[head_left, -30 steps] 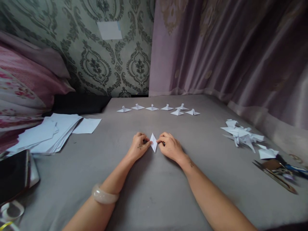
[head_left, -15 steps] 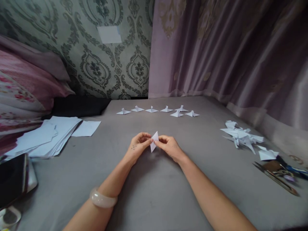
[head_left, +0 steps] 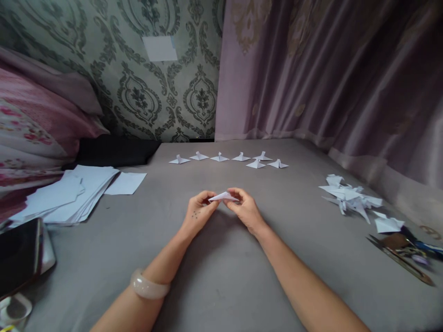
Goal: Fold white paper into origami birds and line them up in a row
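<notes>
A small white folded paper (head_left: 224,196) is held between both hands above the middle of the grey table. It now lies sideways as a flat, pointed shape. My left hand (head_left: 201,210) pinches its left end between thumb and fingers. On the other side, my right hand (head_left: 245,207) has its thumb below and fingers behind the right end. A pale bangle (head_left: 149,285) circles my left forearm. Farther back stands a row of several white folded paper birds (head_left: 219,157), apart from my hands.
White paper sheets (head_left: 72,193) are stacked at the left, near a dark phone (head_left: 19,256). A heap of folded paper pieces (head_left: 351,198) sits at the right. Scissors-like dark metal tools (head_left: 403,263) lie in front of it. A curtain (head_left: 270,69) borders the right side.
The folded paper has turned from upright to lying sideways in my hands. My right hand's fingers have shifted up behind it. The whole view has moved slightly.
</notes>
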### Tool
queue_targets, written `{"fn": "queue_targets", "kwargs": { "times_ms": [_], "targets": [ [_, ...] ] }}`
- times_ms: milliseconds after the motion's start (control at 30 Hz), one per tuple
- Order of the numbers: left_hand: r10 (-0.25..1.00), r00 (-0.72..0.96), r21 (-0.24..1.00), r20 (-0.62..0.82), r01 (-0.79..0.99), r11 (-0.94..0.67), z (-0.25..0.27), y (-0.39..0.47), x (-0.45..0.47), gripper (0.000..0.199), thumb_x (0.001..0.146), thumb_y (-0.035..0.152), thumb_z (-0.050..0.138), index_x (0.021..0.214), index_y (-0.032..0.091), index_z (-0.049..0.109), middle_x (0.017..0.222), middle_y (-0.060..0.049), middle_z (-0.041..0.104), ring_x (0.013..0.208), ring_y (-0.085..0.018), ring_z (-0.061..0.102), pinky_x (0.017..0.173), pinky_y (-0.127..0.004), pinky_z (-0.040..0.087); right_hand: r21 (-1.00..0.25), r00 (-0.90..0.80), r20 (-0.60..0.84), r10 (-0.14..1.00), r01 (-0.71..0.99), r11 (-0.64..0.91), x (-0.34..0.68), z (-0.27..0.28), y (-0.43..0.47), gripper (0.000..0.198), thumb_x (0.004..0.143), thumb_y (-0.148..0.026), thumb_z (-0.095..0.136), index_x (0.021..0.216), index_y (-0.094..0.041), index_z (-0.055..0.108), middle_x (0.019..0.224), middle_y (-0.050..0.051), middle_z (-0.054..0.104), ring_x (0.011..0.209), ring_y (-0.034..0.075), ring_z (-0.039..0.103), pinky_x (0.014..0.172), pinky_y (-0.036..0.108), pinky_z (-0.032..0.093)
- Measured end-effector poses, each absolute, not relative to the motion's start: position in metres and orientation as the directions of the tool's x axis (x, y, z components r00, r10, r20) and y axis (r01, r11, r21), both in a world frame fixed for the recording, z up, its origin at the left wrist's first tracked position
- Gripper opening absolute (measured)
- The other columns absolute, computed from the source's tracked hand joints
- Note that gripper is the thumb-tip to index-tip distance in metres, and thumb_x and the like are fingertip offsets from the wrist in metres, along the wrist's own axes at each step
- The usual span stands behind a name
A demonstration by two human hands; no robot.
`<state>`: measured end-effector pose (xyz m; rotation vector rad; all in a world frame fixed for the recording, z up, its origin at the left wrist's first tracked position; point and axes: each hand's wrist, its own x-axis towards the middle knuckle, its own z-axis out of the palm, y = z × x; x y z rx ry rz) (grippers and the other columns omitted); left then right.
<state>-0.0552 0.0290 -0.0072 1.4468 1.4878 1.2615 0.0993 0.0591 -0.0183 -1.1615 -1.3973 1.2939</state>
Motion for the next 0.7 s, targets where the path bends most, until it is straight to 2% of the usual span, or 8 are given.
{"fn": "queue_targets", "kwargs": {
  "times_ms": [100, 167, 300, 367, 467, 567, 700],
  "targets": [
    [0.907, -0.083, 0.763, 0.412, 0.576, -0.294, -0.012, 0.029, -0.058, 0.009, 0.080, 0.023, 0.055, 0.078, 0.017, 0.061, 0.076, -0.002, 0.062, 0.074, -0.015, 0.054, 0.071, -0.026, 0.042, -0.868, -0.136, 0.342, 0.930, 0.334, 0.368, 0.101, -0.017, 0.058, 0.038, 0.073, -0.024, 0.067, 0.110, -0.020, 0.059, 0.107, 0.007, 0.057, 0.088, 0.016, 0.055, 0.072, 0.027, 0.046],
    [0.855, -0.003, 0.602, 0.519, 0.711, -0.363, -0.014, 0.028, -0.059, 0.010, 0.082, 0.020, 0.051, 0.081, 0.018, 0.061, 0.081, -0.004, 0.064, 0.079, -0.017, 0.054, 0.076, -0.028, 0.041, -0.748, -0.192, 0.465, 0.864, 0.437, 0.500, 0.102, -0.014, 0.056, 0.033, 0.077, -0.022, 0.063, 0.111, -0.023, 0.060, 0.105, 0.006, 0.055, 0.091, 0.017, 0.054, 0.080, 0.028, 0.046],
    [0.799, 0.223, 0.259, 0.559, 0.868, -0.424, -0.012, 0.022, -0.060, 0.016, 0.088, 0.020, 0.046, 0.092, 0.020, 0.061, 0.094, -0.007, 0.065, 0.090, -0.021, 0.054, 0.083, -0.034, 0.036, -0.540, -0.307, 0.534, 0.788, 0.593, 0.597, 0.105, -0.012, 0.052, 0.020, 0.087, -0.021, 0.052, 0.101, -0.024, 0.065, 0.092, 0.005, 0.055, 0.090, 0.017, 0.053, 0.085, 0.028, 0.042],
    [0.779, 0.297, 0.150, 0.552, 0.883, -0.444, -0.010, 0.019, -0.060, 0.018, 0.089, 0.019, 0.043, 0.097, 0.020, 0.060, 0.099, -0.007, 0.065, 0.095, -0.022, 0.053, 0.087, -0.037, 0.033, -0.429, -0.373, 0.523, 0.766, 0.662, 0.615, 0.106, -0.011, 0.051, 0.021, 0.091, -0.021, 0.046, 0.096, -0.023, 0.067, 0.089, 0.006, 0.056, 0.087, 0.017, 0.052, 0.083, 0.029, 0.040],
    [0.782, 0.323, 0.113, 0.534, 0.889, -0.444, -0.010, 0.017, -0.059, 0.019, 0.088, 0.017, 0.042, 0.097, 0.021, 0.058, 0.104, -0.007, 0.064, 0.100, -0.022, 0.052, 0.092, -0.039, 0.029, -0.271, -0.462, 0.482, 0.744, 0.729, 0.628, 0.107, -0.010, 0.049, 0.027, 0.094, -0.021, 0.039, 0.094, -0.020, 0.066, 0.090, 0.007, 0.059, 0.086, 0.019, 0.050, 0.082, 0.031, 0.037],
    [0.829, 0.362, 0.163, 0.426, 0.871, -0.464, -0.014, 0.019, -0.058, 0.016, 0.080, 0.012, 0.046, 0.090, 0.020, 0.056, 0.096, -0.007, 0.064, 0.093, -0.022, 0.053, 0.090, -0.041, 0.030, -0.180, -0.566, 0.383, 0.730, 0.729, 0.660, 0.109, -0.011, 0.048, 0.026, 0.093, -0.016, 0.039, 0.091, -0.019, 0.065, 0.091, 0.007, 0.059, 0.087, 0.019, 0.051, 0.079, 0.031, 0.036],
    [0.904, 0.349, 0.378, 0.249, 0.824, -0.422, -0.019, 0.023, -0.063, 0.027, 0.065, 0.009, 0.049, 0.089, 0.019, 0.054, 0.089, -0.006, 0.060, 0.086, -0.022, 0.053, 0.078, -0.036, 0.038, -0.258, -0.605, 0.216, 0.766, 0.721, 0.643, 0.113, -0.013, 0.048, 0.023, 0.086, -0.010, 0.045, 0.093, -0.021, 0.064, 0.094, 0.005, 0.059, 0.089, 0.016, 0.054, 0.077, 0.027, 0.038]
  ]
}}
